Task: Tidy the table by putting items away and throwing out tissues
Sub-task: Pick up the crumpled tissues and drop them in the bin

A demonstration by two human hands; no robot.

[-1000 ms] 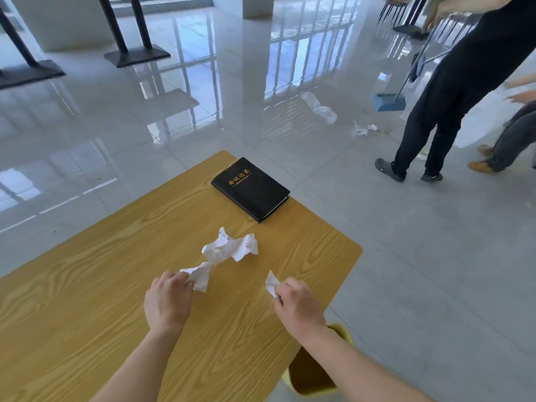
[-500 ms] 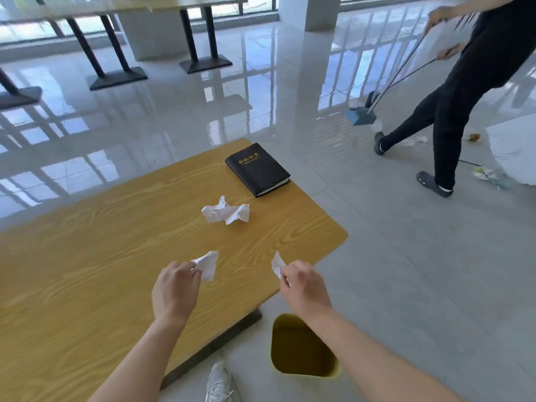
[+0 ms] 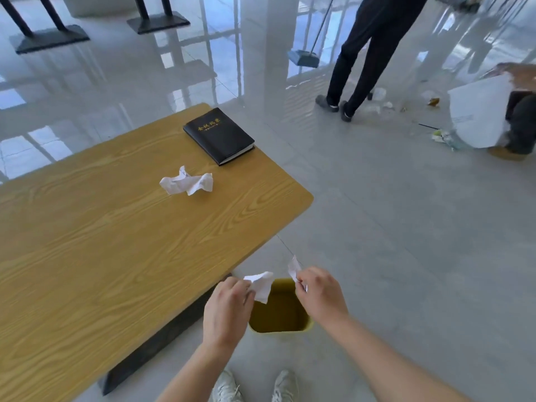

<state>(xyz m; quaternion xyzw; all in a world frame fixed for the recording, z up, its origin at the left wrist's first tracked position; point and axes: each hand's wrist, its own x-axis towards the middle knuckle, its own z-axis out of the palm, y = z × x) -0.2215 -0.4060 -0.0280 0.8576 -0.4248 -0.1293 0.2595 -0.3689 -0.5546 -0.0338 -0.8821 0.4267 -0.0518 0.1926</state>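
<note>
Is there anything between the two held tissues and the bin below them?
Nothing visible. The left hand holds a tissue and the right hand a smaller piece, both over the open yellow bin, whose mouth is uncovered.

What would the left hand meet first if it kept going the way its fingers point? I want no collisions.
Probably the tissue scrap held by the right hand: the left hand points right and slightly forward across the yellow bin. Depth is unclear.

Both hands point(image 3: 275, 303) hold tissue scraps point(image 3: 261, 284) above yellow bin point(image 3: 280, 317).
</note>
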